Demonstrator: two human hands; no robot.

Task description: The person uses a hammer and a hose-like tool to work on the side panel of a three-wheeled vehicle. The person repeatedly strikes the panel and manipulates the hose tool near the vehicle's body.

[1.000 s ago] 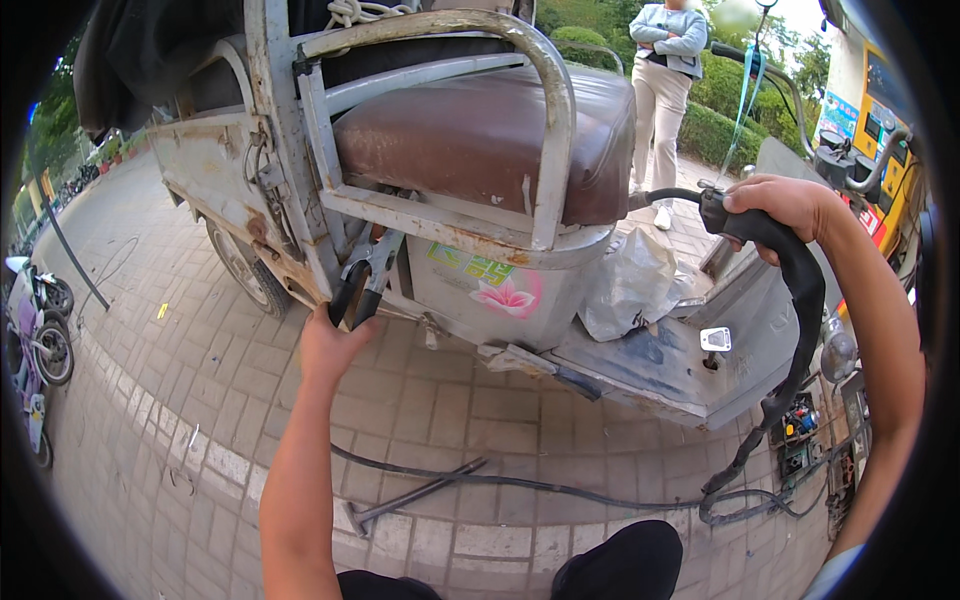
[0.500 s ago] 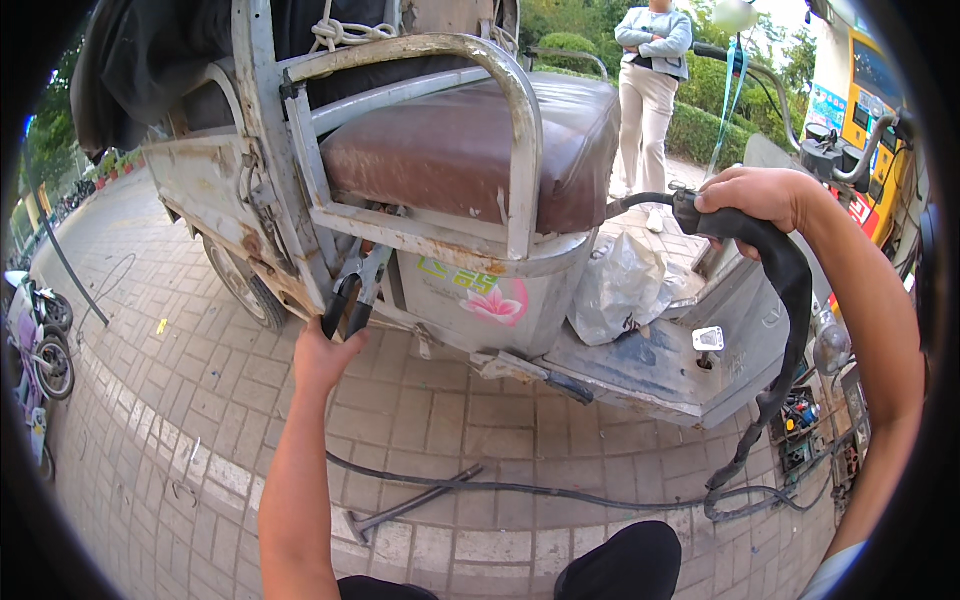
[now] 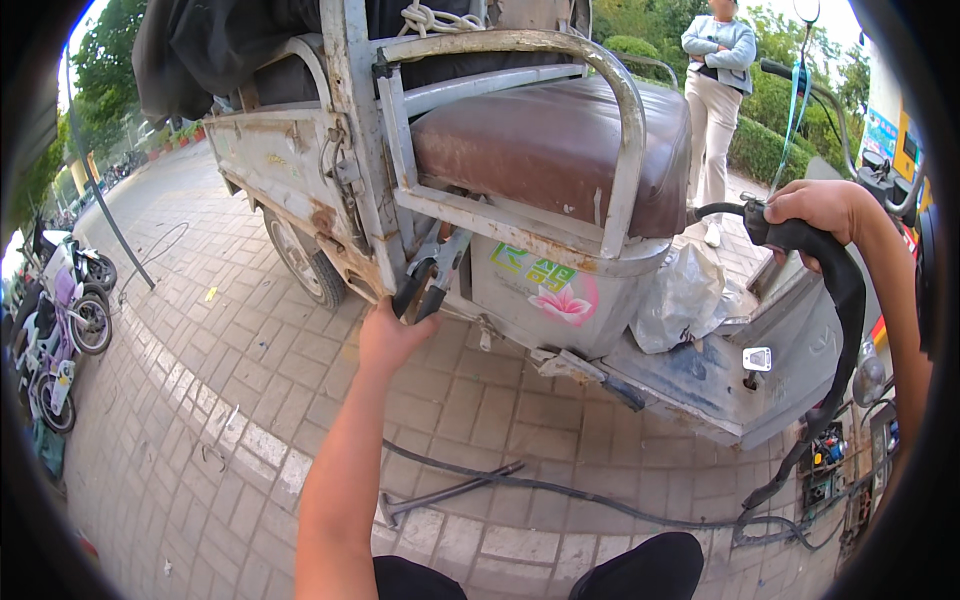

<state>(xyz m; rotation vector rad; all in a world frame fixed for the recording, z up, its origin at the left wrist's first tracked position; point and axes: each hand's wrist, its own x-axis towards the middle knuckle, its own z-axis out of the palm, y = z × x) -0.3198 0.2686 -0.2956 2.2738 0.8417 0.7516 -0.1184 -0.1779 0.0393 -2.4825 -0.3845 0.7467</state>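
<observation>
My left hand [image 3: 392, 338] is closed round the black handles of a metal spring clamp [image 3: 448, 258], whose jaws reach up to the frame under the seat; their tips are partly hidden. The frame belongs to a rusty grey cargo tricycle [image 3: 345, 130] with a brown padded seat [image 3: 560, 140]. On the right, my right hand [image 3: 825, 212] grips what looks like a black welding electrode holder [image 3: 755, 222]. From its head a thin black curved piece reaches toward the seat's edge. A thick black cable [image 3: 848, 310] hangs from the holder down to the paving.
A hammer [image 3: 450, 492] lies on the brick paving, crossed by a thin black cable [image 3: 610, 502]. A plastic bag [image 3: 680, 300] rests on the tricycle's footboard. Behind stands a person [image 3: 715, 90] with folded arms. Parked two-wheelers [image 3: 75, 310] line the left; a parts tray [image 3: 825, 450] is at right.
The view has turned left, so the tricycle and both hands appear farther right. Both hands keep their grips, and the clamp stays at the frame below the seat.
</observation>
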